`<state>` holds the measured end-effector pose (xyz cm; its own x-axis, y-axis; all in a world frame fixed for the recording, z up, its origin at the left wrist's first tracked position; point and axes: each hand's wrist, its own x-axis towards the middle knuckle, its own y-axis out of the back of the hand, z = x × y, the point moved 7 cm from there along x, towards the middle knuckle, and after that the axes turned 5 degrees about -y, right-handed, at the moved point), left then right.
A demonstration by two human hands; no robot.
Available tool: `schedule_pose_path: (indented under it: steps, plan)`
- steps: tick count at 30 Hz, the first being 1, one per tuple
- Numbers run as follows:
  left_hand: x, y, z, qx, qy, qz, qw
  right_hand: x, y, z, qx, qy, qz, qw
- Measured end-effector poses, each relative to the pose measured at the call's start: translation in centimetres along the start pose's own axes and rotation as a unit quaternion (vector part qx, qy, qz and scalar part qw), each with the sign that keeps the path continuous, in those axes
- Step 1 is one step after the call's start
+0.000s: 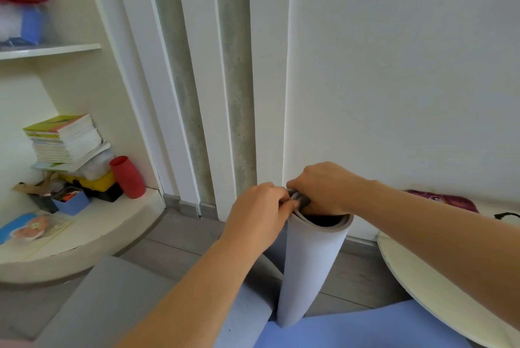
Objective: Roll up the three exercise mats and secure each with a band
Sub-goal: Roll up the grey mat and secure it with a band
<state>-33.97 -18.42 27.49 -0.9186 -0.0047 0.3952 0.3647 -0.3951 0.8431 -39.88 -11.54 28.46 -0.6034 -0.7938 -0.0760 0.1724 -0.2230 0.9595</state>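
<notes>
A person's left hand [257,208] and right hand [327,188] meet over the open top of a rolled mat [309,268] that stands on end in the middle of the scene, close to the far wall [394,80]. Both sets of fingers are curled tight, pinching a dark grey band [300,199] between them. The band looks bunched just above the rim and not yet round the roll. The main risk from here is the roll springing open. Neither hand clasps the tube itself, so if the band slips from the pinch or snaps back while being stretched over the rim, the outer layer could unwind. The roll is also unbraced, with its lower end at the far edge of a blue mat [365,330]. A lopsided downward tug might tip it, or the band could catch the outer edge and crumple the lip. The mat is pale grey on the outside and dark inside. It is wound loosely enough to leave a hollow core, and its outer edge runs up the left side beneath the left hand. It looks soft and springy, so it would likely loosen when let go. A grey mat [112,299] lies flat at the near left on the floor [180,235], still unrolled.
</notes>
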Motion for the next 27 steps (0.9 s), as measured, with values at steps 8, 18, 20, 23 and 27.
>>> schedule_pose_path:
  steps: [8,18,20,23,27]
  plan:
    - [-2.0,0.4,-1.1,-0.029,-0.014,0.028,0.999,-0.2,-1.0,3.2,0.034,-0.125,0.026,0.991]
    - [-1.6,0.8,-3.8,0.184,-0.023,-0.021,0.982,-0.7,0.2,6.3,0.098,-0.274,0.011,0.957]
    - [-0.9,2.3,-3.0,0.212,-0.047,-0.012,0.976,-0.1,2.4,6.9,0.097,-0.288,0.029,0.952]
    - [1.0,5.2,-1.8,0.194,-0.064,-0.028,0.978,1.5,6.1,7.5,0.091,-0.303,0.066,0.946]
    - [4.2,7.5,-2.2,0.093,-0.073,-0.114,0.986,4.4,9.0,8.0,0.088,-0.322,0.092,0.938]
